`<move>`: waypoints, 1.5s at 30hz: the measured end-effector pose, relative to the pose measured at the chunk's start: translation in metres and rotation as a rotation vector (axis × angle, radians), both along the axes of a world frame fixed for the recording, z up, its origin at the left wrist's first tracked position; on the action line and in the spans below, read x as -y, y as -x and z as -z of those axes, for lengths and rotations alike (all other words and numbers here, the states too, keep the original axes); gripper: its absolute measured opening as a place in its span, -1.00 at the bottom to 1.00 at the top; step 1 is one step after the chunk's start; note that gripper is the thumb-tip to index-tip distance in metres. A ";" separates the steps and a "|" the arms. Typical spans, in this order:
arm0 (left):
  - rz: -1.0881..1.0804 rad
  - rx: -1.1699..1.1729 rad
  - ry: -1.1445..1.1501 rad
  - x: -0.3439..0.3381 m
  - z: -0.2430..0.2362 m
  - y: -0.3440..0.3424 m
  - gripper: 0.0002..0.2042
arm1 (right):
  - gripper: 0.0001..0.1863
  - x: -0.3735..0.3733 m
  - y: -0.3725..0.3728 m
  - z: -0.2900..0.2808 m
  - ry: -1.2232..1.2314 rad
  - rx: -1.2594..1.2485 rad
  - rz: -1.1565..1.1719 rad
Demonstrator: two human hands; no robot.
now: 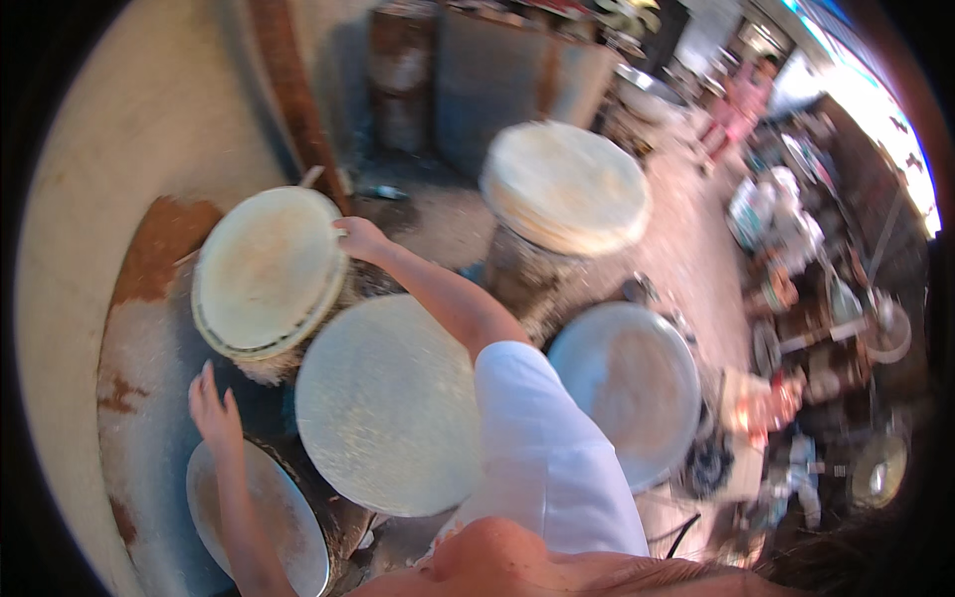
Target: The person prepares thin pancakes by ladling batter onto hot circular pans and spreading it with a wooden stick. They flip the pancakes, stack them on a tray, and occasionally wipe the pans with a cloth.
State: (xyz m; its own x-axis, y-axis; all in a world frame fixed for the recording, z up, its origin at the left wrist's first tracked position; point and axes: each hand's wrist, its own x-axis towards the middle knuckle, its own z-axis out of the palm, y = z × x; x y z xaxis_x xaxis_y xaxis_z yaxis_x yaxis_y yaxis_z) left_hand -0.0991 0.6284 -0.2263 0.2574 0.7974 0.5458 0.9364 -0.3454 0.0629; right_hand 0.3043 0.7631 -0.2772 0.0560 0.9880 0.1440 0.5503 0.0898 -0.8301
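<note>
A stack of pale, round, flat discs (269, 269), tan-stained on top, stands at the left on a rough support. My right hand (360, 239) reaches across to its right rim, with the fingers closed on the edge of the top disc. Below the stack's lower edge, my left hand (214, 410) is open with fingers apart, apparently not touching it. Right of that hand lies a large grey-white round disc (383, 408). Under my left forearm is a shallow metal tray (269, 507) with a brownish middle. The discs' material is unclear.
Another stack of pale discs (565, 187) stands farther back. A wide metal basin (629, 388) is at the right, past my white sleeve (557, 448). A wall (99, 179) borders the left. Bags (776, 214) and clutter line the right; a person in pink (736, 104) is far off.
</note>
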 end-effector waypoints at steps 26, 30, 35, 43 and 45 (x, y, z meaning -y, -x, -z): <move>0.531 0.287 0.306 0.413 -0.063 -0.279 -0.64 | -0.65 1.007 -0.377 0.149 0.877 0.201 1.186; 0.342 0.238 0.195 0.476 -0.068 -0.227 -0.61 | -0.71 0.919 -0.322 0.023 0.313 0.528 1.210; -0.023 0.370 0.269 0.554 -0.059 -0.140 -0.67 | -0.55 0.808 -0.235 -0.052 -0.366 0.496 0.774; -0.687 0.687 0.226 0.719 -0.027 0.047 -0.65 | -0.54 0.632 0.264 -0.024 0.628 -0.327 -1.140; -0.881 0.809 0.131 0.742 -0.019 0.101 -0.67 | -0.63 0.647 0.402 0.000 -0.300 -0.194 -1.426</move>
